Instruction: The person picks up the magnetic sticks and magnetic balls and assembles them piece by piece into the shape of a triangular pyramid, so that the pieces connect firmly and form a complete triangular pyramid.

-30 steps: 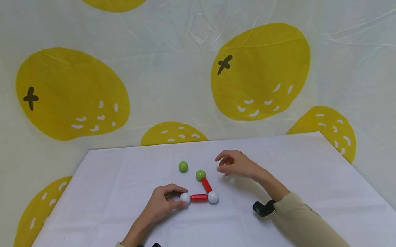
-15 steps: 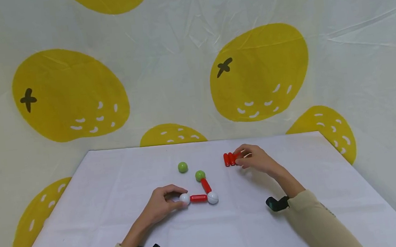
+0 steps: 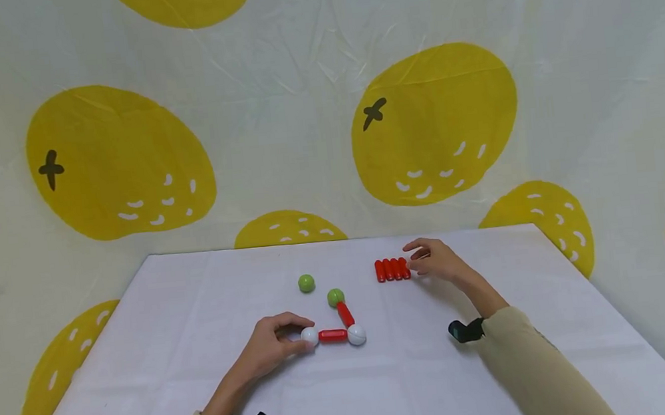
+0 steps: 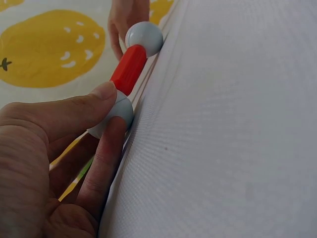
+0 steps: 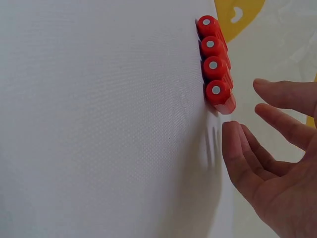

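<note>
The left hand (image 3: 270, 340) pinches a white ball (image 3: 309, 336) on the worktop (image 3: 198, 314); a rod (image 3: 333, 336) links it to a second ball (image 3: 356, 335), whose other rod (image 3: 345, 314) meets a green ball (image 3: 336, 297). The right hand (image 3: 438, 261), fingers spread and loosely bent, holds nothing, just beside four red rods (image 3: 395, 269) in a row. Half a second ago it covered the row's right end; now all four show, the left hand's pinch unchanged
</note>
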Demonstrator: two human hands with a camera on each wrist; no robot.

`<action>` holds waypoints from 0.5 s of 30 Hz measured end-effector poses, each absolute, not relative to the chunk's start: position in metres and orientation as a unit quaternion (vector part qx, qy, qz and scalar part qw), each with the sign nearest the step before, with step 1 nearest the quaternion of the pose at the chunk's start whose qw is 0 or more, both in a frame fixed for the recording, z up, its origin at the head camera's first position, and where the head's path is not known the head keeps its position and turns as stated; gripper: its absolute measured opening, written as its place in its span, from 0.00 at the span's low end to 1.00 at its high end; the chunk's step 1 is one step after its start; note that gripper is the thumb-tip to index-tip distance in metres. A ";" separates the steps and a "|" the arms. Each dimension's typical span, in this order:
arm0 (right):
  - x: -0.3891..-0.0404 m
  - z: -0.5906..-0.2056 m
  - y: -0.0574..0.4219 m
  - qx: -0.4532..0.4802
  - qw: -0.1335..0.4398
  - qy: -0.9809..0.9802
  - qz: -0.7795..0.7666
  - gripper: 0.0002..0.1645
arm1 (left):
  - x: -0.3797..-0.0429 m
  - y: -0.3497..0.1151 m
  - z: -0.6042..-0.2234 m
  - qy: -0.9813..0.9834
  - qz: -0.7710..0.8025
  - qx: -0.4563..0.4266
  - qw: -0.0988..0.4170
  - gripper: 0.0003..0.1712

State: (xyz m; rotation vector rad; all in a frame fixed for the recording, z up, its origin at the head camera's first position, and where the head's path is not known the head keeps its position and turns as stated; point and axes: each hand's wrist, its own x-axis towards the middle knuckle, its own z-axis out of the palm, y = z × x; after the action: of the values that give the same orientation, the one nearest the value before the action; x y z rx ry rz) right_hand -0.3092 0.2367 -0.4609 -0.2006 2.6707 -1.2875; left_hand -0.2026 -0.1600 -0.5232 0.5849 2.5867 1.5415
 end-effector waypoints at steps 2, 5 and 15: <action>-0.312 -0.463 0.237 -0.063 0.092 0.893 -0.436 0.28 | -0.203 -0.160 -0.524 0.843 0.502 0.190 0.036 0.18; -0.314 -0.466 0.237 -0.061 0.098 0.894 -0.434 0.28 | -0.204 -0.159 -0.524 0.842 0.504 0.186 0.039 0.18; -0.317 -0.473 0.237 -0.070 0.114 0.891 -0.434 0.28 | -0.200 -0.157 -0.521 0.837 0.513 0.182 0.045 0.18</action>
State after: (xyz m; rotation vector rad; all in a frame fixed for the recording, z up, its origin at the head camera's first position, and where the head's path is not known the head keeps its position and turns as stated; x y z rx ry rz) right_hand -0.3167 0.2367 -0.4727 -0.2057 2.6133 -1.2726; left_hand -0.2001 -0.1573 -0.5208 0.5552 2.5585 1.5683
